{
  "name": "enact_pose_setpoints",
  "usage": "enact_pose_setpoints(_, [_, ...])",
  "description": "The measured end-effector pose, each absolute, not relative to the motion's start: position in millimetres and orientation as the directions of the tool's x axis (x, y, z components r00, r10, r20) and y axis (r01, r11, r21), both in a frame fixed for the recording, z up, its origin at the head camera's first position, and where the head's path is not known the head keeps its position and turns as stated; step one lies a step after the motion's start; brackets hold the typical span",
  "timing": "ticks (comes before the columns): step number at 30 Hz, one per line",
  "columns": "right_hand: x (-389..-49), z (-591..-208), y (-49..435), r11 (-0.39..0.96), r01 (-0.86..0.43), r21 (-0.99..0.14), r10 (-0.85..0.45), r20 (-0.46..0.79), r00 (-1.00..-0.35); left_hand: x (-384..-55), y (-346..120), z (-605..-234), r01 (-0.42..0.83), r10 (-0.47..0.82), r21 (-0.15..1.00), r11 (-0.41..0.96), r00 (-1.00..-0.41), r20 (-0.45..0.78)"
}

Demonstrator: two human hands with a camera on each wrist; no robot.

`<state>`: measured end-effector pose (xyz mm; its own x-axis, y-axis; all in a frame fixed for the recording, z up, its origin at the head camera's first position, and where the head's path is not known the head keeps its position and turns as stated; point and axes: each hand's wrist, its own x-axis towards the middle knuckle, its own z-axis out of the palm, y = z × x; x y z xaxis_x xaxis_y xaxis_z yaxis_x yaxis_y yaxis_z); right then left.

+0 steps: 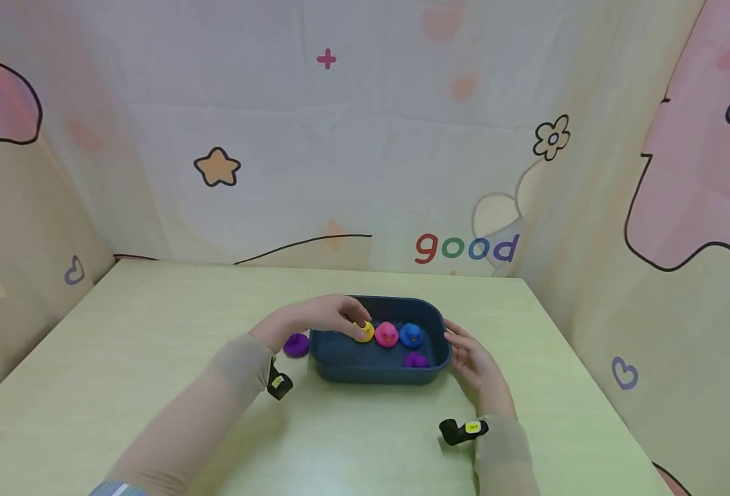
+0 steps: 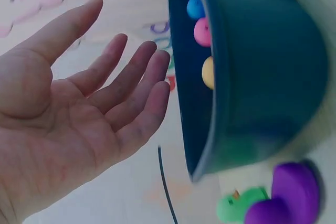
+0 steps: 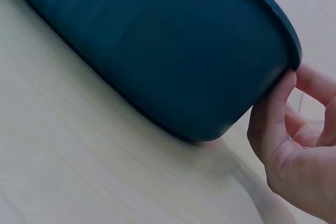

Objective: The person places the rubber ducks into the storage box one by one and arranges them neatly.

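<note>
A dark blue-green plastic basin (image 1: 371, 376) stands on the table. Inside it are a yellow toy duck (image 1: 365, 333), a pink duck (image 1: 386, 335), a blue duck (image 1: 411, 335) and a purple duck (image 1: 416, 360). My left hand (image 1: 333, 314) reaches over the left end of the basin, by the yellow duck. In the left wrist view its fingers (image 2: 131, 77) are loosely bent and hold nothing. With its fingertips, my right hand (image 1: 478, 362) touches the outside of the basin's right end, just under the rim in the right wrist view.
Another purple toy (image 1: 296, 345) lies on the table left of the basin. Beside it in the left wrist view is a green duck (image 2: 236, 205), hidden in the head view. Printed cloth (image 1: 365, 138) hangs around the table (image 1: 154, 331).
</note>
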<state>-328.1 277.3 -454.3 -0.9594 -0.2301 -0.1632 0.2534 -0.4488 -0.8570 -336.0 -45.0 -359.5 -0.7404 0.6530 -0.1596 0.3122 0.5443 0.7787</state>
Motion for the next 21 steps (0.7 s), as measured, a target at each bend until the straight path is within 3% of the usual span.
enact_pose_setpoints(13, [-330.8, -454.0, 277.4, -0.461, 0.276, -0.843, -0.206, -0.201, -0.958, -338.7, -108.7, -378.6, 0.172, 0.49, 0.892, 0.419, -0.869, -0.063])
enact_pose_setpoints(21, [-330.5, -457.6, 278.2, -0.466, 0.275, -0.841, -0.192, -0.208, -0.959, -342.5, -132.6, -406.8, 0.114, 0.42, 0.911, 0.397, -0.905, -0.07])
